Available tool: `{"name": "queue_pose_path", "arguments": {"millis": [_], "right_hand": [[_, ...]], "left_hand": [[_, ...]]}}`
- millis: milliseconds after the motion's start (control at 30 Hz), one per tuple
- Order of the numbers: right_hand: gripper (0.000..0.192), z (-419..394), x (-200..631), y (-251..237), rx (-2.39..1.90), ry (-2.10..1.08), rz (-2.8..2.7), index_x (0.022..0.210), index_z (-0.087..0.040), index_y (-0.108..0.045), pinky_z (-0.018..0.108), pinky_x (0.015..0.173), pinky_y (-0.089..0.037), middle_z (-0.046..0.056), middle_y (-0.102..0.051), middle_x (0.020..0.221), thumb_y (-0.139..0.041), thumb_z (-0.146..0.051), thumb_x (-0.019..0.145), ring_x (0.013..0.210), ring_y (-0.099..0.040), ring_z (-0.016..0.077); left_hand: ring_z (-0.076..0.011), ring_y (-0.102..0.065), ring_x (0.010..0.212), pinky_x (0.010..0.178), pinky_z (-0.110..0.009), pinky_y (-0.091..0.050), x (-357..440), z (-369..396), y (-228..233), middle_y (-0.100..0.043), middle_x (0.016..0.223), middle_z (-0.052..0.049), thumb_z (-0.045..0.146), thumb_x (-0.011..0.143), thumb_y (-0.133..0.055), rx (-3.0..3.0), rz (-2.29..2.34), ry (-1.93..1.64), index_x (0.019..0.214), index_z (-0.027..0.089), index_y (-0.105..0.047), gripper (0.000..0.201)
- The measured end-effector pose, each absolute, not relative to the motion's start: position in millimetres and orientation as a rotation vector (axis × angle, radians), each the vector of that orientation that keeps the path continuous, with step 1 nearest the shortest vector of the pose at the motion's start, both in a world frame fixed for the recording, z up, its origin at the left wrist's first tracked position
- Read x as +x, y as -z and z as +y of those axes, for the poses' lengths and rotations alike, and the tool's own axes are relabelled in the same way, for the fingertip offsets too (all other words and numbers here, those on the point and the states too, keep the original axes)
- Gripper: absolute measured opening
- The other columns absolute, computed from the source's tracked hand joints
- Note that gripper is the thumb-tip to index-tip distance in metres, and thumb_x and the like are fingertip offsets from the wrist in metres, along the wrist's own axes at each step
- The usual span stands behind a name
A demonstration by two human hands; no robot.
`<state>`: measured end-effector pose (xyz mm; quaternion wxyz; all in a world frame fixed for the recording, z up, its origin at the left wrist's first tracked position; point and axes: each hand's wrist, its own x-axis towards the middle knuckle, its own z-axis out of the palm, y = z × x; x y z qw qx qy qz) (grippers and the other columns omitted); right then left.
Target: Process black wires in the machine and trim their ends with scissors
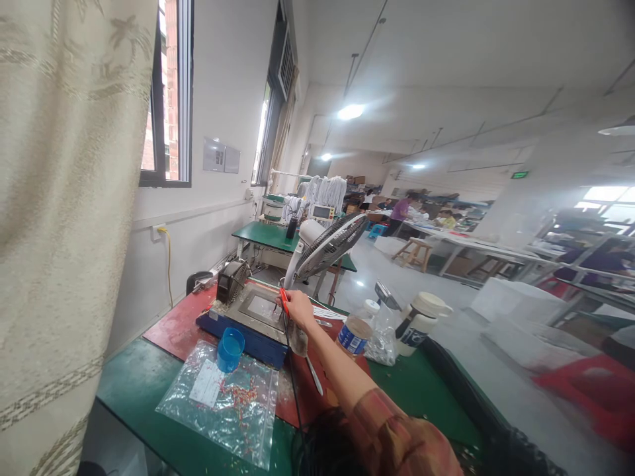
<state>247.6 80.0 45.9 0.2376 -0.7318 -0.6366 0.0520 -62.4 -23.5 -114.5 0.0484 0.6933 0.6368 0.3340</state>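
Note:
My right hand (299, 309) reaches forward over the worktable, fingers closed around a red-handled tool (284, 301). Its exact kind is too small to tell. A thin black cord (292, 370) runs from near the hand toward my body. Just left of the fingers lies the rectangular metal-framed opening (262, 307) on top of a blue-sided machine (248, 340), which looks like a solder pot. A small black fan (232, 281) stands on its far left end. In front of the machine, a blue cup (231, 350) rests on a clear plastic bag (198, 413) holding small red and orange pieces. My left hand is out of view.
To the right stand a labelled plastic jar (354, 336), a clear bag of silvery bits (383, 340) and a cream thermos (421, 320). A tilted fan (331, 244) rises behind the machine. A curtain (64, 198) hangs at left. People work at far tables.

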Motion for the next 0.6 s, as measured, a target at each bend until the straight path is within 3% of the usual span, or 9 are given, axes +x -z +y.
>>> {"name": "queue_pose_path", "arguments": {"millis": [100, 233, 433, 533, 600], "right_hand": [[0.021, 81, 247, -45, -1.996, -0.148, -1.741, 0.079, -0.024, -0.070, 0.022, 0.052, -0.027, 0.004, -0.068, 0.074, -0.056, -0.039, 0.074, 0.071, -0.059, 0.0172], [0.021, 80, 245, -45, -1.971, -0.167, -1.733, 0.077, -0.023, -0.070, 0.021, 0.052, -0.027, 0.004, -0.067, 0.071, -0.056, -0.039, 0.074, 0.068, -0.058, 0.0161], [0.018, 78, 245, -47, -1.914, -0.228, -1.684, 0.074, -0.021, -0.071, 0.022, 0.053, -0.029, 0.004, -0.066, 0.067, -0.058, -0.033, 0.072, 0.066, -0.057, 0.0160], [0.018, 75, 245, -49, -1.855, -0.291, -1.631, 0.073, -0.020, -0.072, 0.021, 0.054, -0.031, 0.004, -0.066, 0.065, -0.060, -0.033, 0.070, 0.066, -0.057, 0.0163], [0.022, 71, 243, -48, -1.790, -0.347, -1.592, 0.075, -0.019, -0.072, 0.021, 0.054, -0.032, 0.003, -0.065, 0.063, -0.060, -0.037, 0.070, 0.064, -0.056, 0.0157]], "left_hand": [[-0.0430, -0.039, 0.110, 0.047, -0.030, -0.021, -59, -15, 110, -0.046, 0.132, 0.009, 0.041, 0.066, 0.014, 2.118, 1.932, -1.017, 0.064, 0.014, -0.074, 0.092], [-0.0442, -0.041, 0.106, 0.047, -0.030, -0.018, -58, -12, 109, -0.042, 0.135, 0.009, 0.043, 0.064, 0.016, 2.115, 1.925, -1.021, 0.060, 0.011, -0.073, 0.094], [-0.0384, -0.046, 0.107, 0.047, -0.032, -0.026, -64, -19, 110, -0.058, 0.118, 0.005, 0.044, 0.068, 0.010, 2.073, 1.928, -1.061, 0.049, 0.010, -0.071, 0.089], [-0.0313, -0.050, 0.111, 0.051, -0.029, -0.040, -74, -38, 117, -0.067, 0.103, 0.002, 0.047, 0.072, -0.023, 2.044, 1.938, -1.079, 0.055, 0.016, -0.071, 0.060], [-0.0253, -0.052, 0.110, 0.054, -0.025, -0.046, -85, -61, 129, -0.070, 0.095, 0.003, 0.043, 0.064, -0.043, 1.998, 1.965, -1.097, 0.062, 0.020, -0.071, 0.037]]}}
